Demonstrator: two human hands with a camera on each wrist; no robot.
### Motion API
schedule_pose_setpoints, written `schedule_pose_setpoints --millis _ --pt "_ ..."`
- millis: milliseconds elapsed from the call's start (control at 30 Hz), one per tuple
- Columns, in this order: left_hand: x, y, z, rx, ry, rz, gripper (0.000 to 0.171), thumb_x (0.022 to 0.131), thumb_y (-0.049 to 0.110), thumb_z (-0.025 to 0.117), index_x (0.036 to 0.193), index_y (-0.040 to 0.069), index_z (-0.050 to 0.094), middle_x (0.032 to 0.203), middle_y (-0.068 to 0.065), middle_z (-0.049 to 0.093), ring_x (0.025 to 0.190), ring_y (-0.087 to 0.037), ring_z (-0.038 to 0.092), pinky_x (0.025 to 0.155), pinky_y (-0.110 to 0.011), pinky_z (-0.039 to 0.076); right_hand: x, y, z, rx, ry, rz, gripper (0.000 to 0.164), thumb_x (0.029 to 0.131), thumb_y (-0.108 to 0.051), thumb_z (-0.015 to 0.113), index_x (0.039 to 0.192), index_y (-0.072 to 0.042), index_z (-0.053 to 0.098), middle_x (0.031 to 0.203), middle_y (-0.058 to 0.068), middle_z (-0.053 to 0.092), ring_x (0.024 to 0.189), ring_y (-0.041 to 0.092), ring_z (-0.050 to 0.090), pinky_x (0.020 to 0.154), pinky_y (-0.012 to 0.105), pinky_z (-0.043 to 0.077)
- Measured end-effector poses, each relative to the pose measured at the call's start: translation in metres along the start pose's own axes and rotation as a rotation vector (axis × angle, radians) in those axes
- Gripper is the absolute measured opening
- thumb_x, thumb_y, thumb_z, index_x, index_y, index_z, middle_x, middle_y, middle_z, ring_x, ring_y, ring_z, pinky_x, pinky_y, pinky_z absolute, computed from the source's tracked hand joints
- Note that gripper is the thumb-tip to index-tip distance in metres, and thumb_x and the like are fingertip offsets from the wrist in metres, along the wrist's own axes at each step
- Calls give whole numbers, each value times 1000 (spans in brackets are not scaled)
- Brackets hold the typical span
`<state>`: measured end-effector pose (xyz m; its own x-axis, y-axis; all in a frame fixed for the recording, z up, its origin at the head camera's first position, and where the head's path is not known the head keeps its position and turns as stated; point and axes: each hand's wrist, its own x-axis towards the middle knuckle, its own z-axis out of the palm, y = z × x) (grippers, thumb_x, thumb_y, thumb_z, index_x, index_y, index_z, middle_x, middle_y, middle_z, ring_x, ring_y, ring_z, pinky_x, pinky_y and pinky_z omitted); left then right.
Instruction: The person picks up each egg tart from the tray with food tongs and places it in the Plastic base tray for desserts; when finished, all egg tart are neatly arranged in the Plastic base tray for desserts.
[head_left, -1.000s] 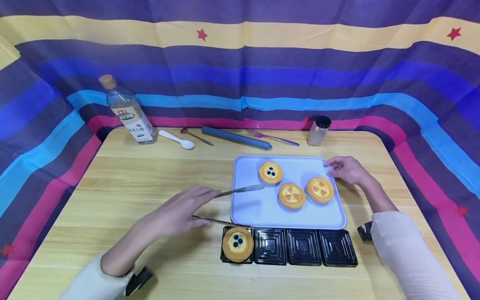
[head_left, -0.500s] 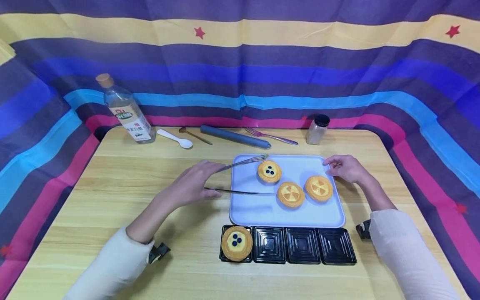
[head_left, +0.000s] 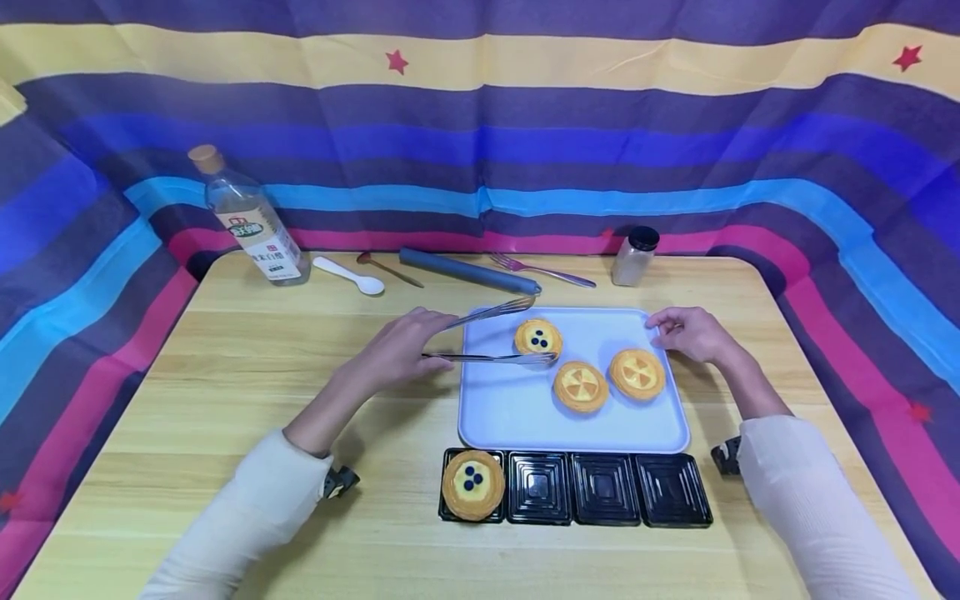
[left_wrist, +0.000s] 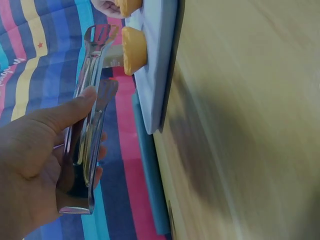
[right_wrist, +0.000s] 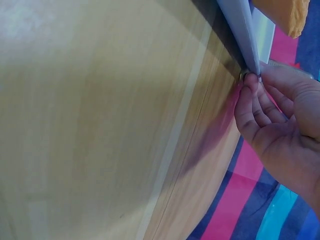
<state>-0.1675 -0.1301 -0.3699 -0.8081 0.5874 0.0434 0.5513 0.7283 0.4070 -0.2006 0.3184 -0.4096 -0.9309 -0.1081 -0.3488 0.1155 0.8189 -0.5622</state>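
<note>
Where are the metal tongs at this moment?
In the head view, the metal tongs are in the left hand, reaching in from the left side of the pale lilac tray, their spread tips nearest the blueberry-topped tart on it.

The head view looks forward and down across the table [head_left: 300,500], far enough off to take in the left hand [head_left: 401,346], the right hand [head_left: 692,335] and, across the top of the frame, the striped cloth [head_left: 480,108]. The left wrist view sits close, turned sideways, its hand at the lower left and the table down the right side. The right wrist view, equally close and tilted, reverses that layout. All three share the tray [head_left: 502,417]: right of centre, top middle and upper right respectively.
</note>
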Motion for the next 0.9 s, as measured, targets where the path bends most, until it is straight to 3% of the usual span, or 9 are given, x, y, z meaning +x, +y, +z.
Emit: schedule_pose_setpoints --millis 367,900 --pt "9 4 9 60 -25 16 61 82 28 74 135 6 51 134 -12 57 121 -30 54 102 -44 47 0 1 0 8 1 -7 33 90 -13 61 120 -1 58 103 14 52 89 23 48 68 22 45" --pt "11 10 11 123 9 39 57 82 25 74 132 4 54 129 -13 61 117 -28 57 99 -42 48 0 0 0 1 3 -10 33 90 -14 61 120 -1 58 102 14 52 89 23 48 67 22 45"
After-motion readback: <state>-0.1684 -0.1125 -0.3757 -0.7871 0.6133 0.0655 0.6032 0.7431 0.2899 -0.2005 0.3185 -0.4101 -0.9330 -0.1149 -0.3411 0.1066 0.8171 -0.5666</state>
